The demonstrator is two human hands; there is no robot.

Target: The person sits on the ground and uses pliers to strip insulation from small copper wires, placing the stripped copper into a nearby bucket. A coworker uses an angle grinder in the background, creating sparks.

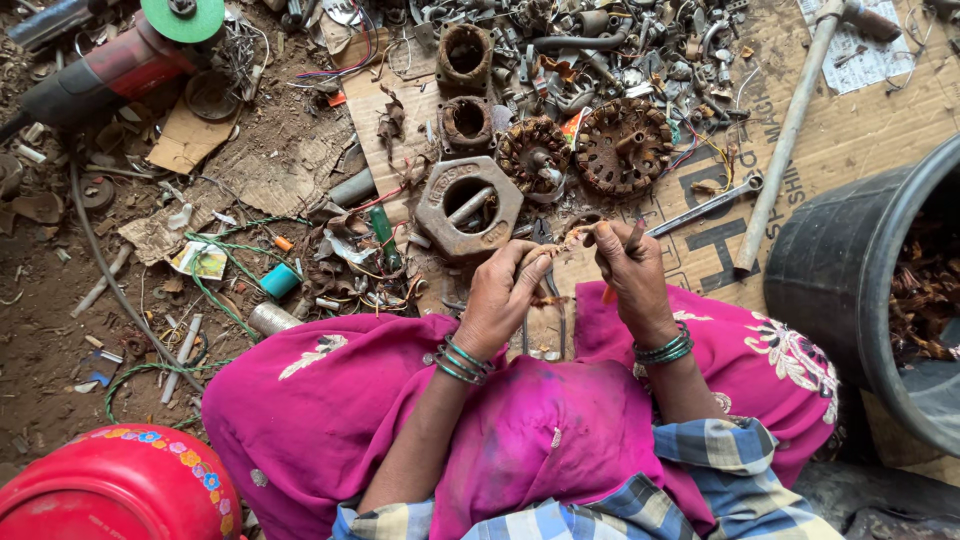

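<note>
My left hand [503, 293] and my right hand [630, 272] are held close together above my knees, which are draped in bright pink cloth [520, 400]. Both pinch a small bundle of copper-coloured wire strands [572, 238] that runs between the fingertips. A thin dark stick-like tool rises from my right fingers. Green bangles ring both wrists. Just beyond the hands lies a heavy hexagonal metal housing [468, 207], with two rusty wound motor cores [622, 146] behind it.
A black tub [850, 270] with copper scrap stands at the right. A long hammer handle [790, 130] and a spanner [705, 207] lie on cardboard. An angle grinder [110, 70] rests at top left, a red container [120, 490] at bottom left.
</note>
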